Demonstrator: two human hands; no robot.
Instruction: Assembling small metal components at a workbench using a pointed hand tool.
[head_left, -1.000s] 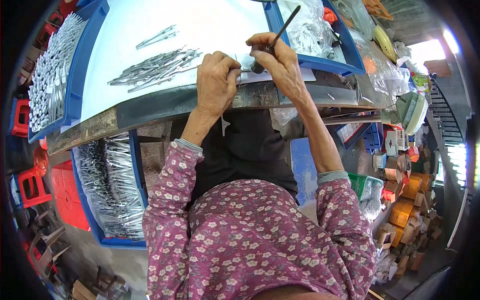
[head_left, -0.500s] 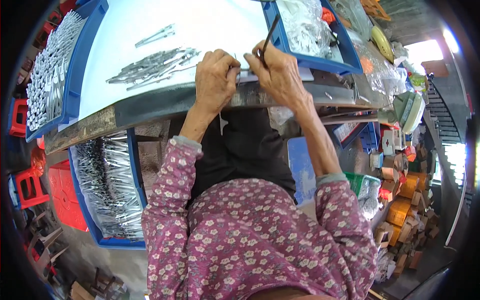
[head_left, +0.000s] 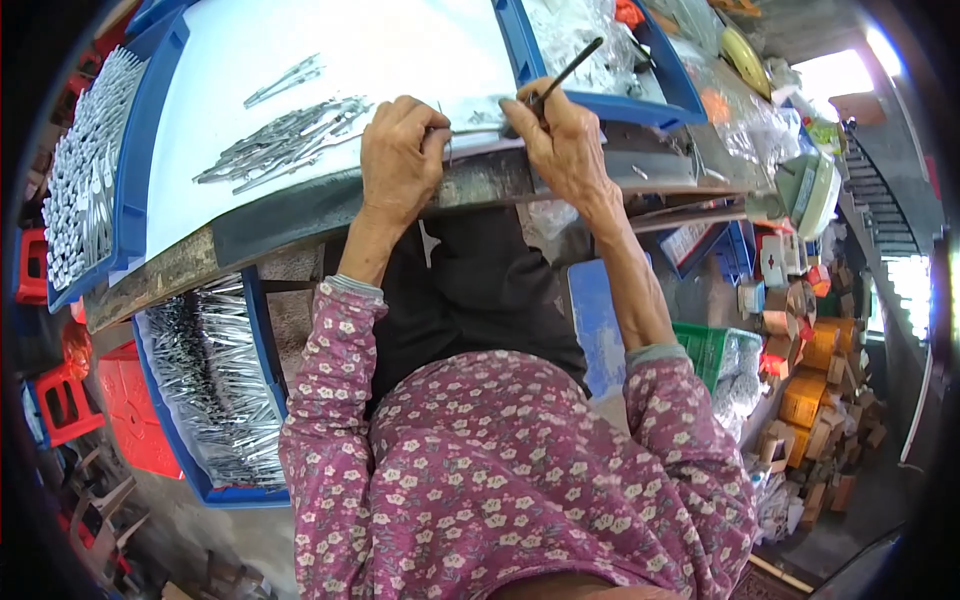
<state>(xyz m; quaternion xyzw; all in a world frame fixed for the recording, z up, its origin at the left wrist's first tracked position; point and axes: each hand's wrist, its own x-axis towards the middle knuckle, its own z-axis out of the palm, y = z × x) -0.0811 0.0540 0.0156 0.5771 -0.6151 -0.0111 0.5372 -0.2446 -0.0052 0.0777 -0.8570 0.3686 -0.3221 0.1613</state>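
My left hand [head_left: 403,155] is closed in a pinch at the front edge of the white-topped table. Its fingers hide most of what they hold, though a thin thing shows by the fingertips. To its right, my right hand [head_left: 565,150] grips a slim dark rod-like tool [head_left: 576,68], which slants up and to the right. The thumb and fingertips of that hand point toward the left one. Left of my hands lies a pile of slender grey metal pieces [head_left: 285,140], with a few similar pieces [head_left: 285,80] beyond it.
A blue tray [head_left: 130,190] of upright silvery pieces stands at the left. Another blue tray [head_left: 262,340], full of metal pieces, sits below the table. At the right is a blue bin [head_left: 640,108] with plastic bags. Red stools [head_left: 65,405] and cardboard boxes [head_left: 825,430] stand around.
My hands have drawn further apart, the left moving leftward in view. The dark tool now leans more to the right. The whole view has shifted slightly left.
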